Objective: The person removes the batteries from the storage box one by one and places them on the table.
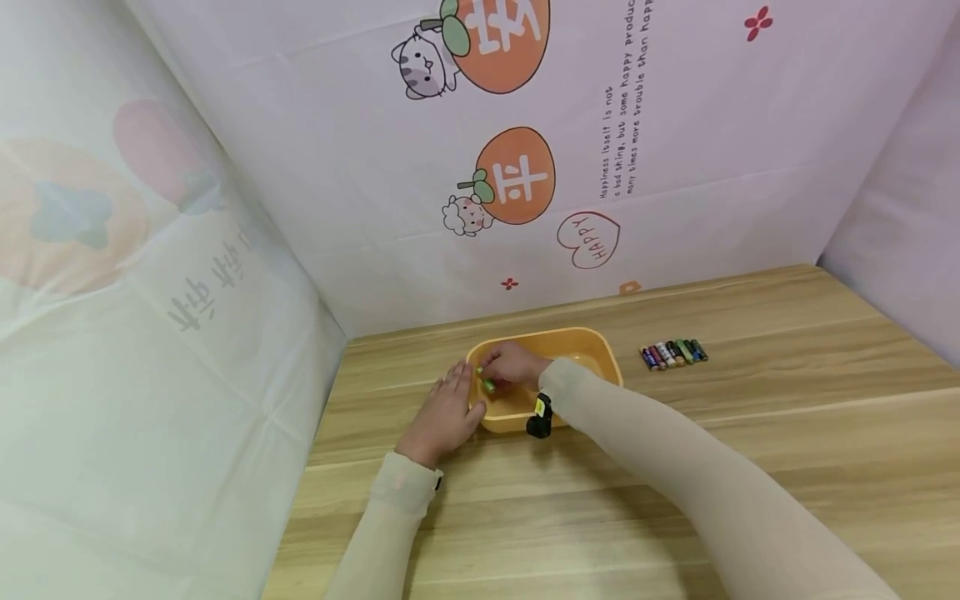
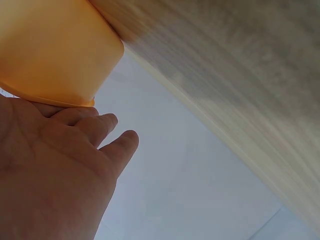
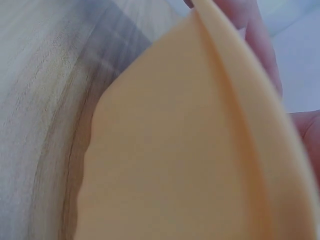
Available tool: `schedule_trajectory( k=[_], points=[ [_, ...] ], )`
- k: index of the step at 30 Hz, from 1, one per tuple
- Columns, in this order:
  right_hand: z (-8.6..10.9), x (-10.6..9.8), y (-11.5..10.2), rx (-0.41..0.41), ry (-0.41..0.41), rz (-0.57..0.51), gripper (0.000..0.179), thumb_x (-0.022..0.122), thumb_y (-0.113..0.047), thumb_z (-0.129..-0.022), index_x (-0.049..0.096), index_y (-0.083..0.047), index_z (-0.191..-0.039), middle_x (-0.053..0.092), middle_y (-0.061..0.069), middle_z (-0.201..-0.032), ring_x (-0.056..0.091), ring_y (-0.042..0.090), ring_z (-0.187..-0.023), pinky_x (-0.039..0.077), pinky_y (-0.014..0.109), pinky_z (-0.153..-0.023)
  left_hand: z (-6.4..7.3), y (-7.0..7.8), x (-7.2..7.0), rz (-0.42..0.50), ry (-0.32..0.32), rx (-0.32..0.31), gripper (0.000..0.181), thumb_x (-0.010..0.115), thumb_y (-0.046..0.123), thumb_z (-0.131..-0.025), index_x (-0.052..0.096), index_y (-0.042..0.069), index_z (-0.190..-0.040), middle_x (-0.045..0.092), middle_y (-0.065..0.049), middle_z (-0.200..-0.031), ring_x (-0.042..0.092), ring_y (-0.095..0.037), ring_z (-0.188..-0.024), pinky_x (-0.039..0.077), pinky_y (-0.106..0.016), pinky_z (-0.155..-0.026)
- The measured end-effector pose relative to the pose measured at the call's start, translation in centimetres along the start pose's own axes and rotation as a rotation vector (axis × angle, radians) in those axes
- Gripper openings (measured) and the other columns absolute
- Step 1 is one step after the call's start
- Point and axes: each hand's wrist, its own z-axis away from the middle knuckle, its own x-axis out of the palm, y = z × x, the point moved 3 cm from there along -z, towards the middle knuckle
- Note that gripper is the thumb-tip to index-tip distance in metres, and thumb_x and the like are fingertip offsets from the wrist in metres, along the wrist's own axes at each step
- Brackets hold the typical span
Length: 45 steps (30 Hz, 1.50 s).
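Observation:
A shallow yellow-orange plastic bin (image 1: 577, 336) sits on the wooden table. My left hand (image 1: 444, 419) rests against the bin's left end, its fingers straight along the rim and the thumb near the front corner. In the left wrist view, the fingers of that hand (image 2: 55, 160) lie under the bin's rim (image 2: 60, 55). My right hand (image 1: 513, 364) reaches inside at the left end and pinches a small green battery (image 1: 489, 386), partly covered by the fingers. The bin's outer wall (image 3: 155, 135) hides most of this hand in the right wrist view.
Several batteries (image 1: 673, 354) in mixed colours lie side by side in a row on the table (image 1: 780, 367), right of the bin. White printed cloth (image 1: 360, 217) hangs behind the table and along its left side. A black wrist camera (image 1: 539, 417) overlaps the bin's front rim.

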Motion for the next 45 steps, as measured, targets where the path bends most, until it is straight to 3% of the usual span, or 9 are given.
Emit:
schedule_trajectory(
  k=[6, 26, 45],
  points=[
    [-0.2, -0.5, 0.6, -0.003, 0.000, -0.022, 0.019, 0.063, -0.005, -0.089, 0.064, 0.006, -0.106, 0.065, 0.012, -0.089, 0.062, 0.018, -0.071, 0.057, 0.037, -0.070, 0.0, -0.1, 0.1, -0.003, -0.007, -0.009, 0.067, 0.038, 0.036, -0.102, 0.016, -0.002, -0.154, 0.014, -0.014, -0.160, 0.013, -0.025, -0.146, 0.015, -0.047, -0.115],
    [1.8, -2.8, 0.8, 0.018, -0.008, 0.006, 0.025, 0.061, -0.010, -0.093, 0.062, 0.005, -0.114, 0.063, 0.012, -0.092, 0.059, 0.019, -0.074, 0.055, 0.038, -0.071, 0.0, 0.0, 0.1, -0.014, 0.008, -0.001, 0.067, 0.036, 0.036, -0.102, 0.016, -0.002, -0.154, 0.015, -0.016, -0.160, 0.015, -0.026, -0.146, 0.016, -0.047, -0.115],
    [3.1, -4.6, 1.1, 0.044, 0.001, 0.014, 0.020, 0.063, -0.010, -0.093, 0.064, 0.002, -0.109, 0.063, 0.014, -0.095, 0.060, 0.020, -0.075, 0.055, 0.034, -0.067, 0.2, 0.1, -0.2, -0.013, -0.013, -0.006, 0.069, 0.031, 0.040, -0.102, 0.014, -0.002, -0.154, 0.014, -0.016, -0.160, 0.014, -0.027, -0.146, 0.016, -0.047, -0.115]
  ],
)
